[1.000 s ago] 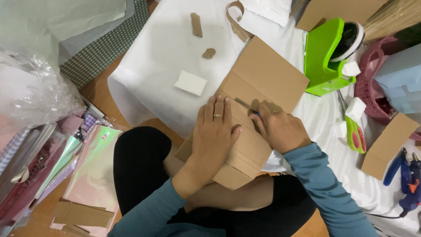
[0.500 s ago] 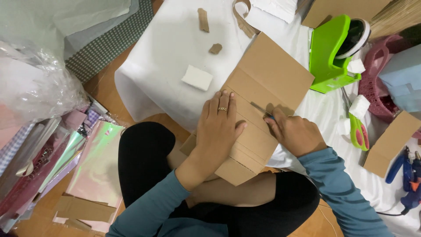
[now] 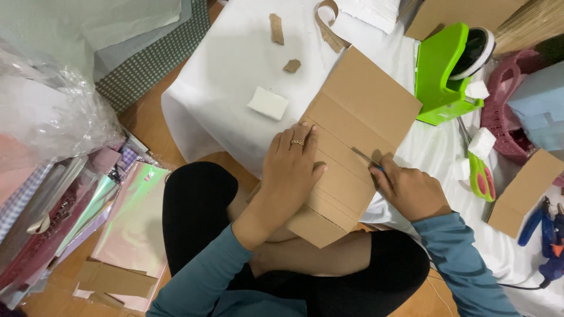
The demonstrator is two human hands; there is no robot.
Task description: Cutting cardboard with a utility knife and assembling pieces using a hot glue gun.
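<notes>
Left hand (image 3: 291, 173) lies flat, fingers spread, pinning the cardboard (image 3: 352, 135) across the lap and white sheet (image 3: 229, 76). Right hand (image 3: 411, 191) at 3 o'clock has a closed grip on a knife (image 3: 365, 158). Risk: the blade skids toward the left fingertips, or the board shifts.

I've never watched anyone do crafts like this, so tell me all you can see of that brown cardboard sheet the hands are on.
The cardboard is a plain brown rectangular sheet, flat, lying askew, partly on the white cloth and partly over the person's lap. Several straight parallel lines cross it. The left hand presses flat on it, while the right hand holds a thin blade to its right edge. It looks stiff and clean.
</notes>
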